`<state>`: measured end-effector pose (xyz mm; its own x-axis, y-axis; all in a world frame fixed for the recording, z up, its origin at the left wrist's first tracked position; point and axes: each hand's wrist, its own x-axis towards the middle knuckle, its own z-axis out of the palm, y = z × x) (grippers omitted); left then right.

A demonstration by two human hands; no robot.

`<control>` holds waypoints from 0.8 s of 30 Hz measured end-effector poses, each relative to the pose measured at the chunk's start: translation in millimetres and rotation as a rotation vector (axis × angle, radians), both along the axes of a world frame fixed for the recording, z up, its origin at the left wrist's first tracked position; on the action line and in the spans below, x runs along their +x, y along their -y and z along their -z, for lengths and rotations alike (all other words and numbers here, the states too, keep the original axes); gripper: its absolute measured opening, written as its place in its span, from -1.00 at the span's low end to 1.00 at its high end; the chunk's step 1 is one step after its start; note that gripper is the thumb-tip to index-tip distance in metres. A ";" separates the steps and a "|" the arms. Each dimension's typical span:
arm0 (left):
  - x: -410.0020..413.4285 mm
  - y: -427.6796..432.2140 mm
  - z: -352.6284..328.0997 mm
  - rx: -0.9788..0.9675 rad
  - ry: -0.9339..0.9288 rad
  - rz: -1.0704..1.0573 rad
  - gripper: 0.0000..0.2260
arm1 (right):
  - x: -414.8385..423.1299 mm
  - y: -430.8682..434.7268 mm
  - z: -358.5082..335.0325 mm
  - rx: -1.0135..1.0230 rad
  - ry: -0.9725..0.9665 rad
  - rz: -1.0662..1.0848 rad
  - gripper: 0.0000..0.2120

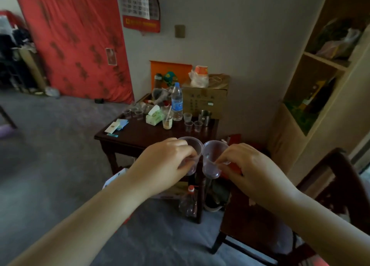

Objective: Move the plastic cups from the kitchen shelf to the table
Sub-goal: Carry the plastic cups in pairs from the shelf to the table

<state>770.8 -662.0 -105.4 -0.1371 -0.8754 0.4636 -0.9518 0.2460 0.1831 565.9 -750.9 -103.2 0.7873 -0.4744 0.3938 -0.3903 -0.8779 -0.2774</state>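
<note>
My left hand [166,163] grips a clear plastic cup [194,145] by its rim. My right hand [246,165] pinches a second clear plastic cup [212,157] the same way. Both cups are held side by side, nearly touching, in the air over the near edge of the dark wooden table [140,137]. Three more clear cups [192,122] stand on the table right of centre, and another group of clear cups [134,113] stands at its left back. The wooden shelf [320,81] is on the right.
The table also carries a water bottle [177,101], a tissue pack [154,117], a metal mug [205,117], a cup with a stick [167,122] and a cardboard box [206,99]. A dark wooden chair [280,215] stands near right. Bottles [189,201] sit under the table.
</note>
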 end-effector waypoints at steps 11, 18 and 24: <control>126.0 107.0 48.0 0.035 -0.029 -0.045 -0.93 | 131.0 114.0 45.8 0.022 -0.066 -0.018 -0.91; 211.9 186.9 76.4 0.069 -0.049 -0.025 -0.97 | 214.0 185.6 71.1 -0.006 -0.131 0.041 -0.90; 243.6 258.5 104.9 0.124 -0.060 0.024 -0.93 | 246.2 238.4 99.8 -0.002 -0.153 0.092 -0.86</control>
<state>1014.4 -920.5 -210.3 -0.1336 -0.9232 0.3604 -0.9325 0.2402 0.2696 812.0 -989.2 -203.0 0.7914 -0.5465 0.2739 -0.5062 -0.8371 -0.2074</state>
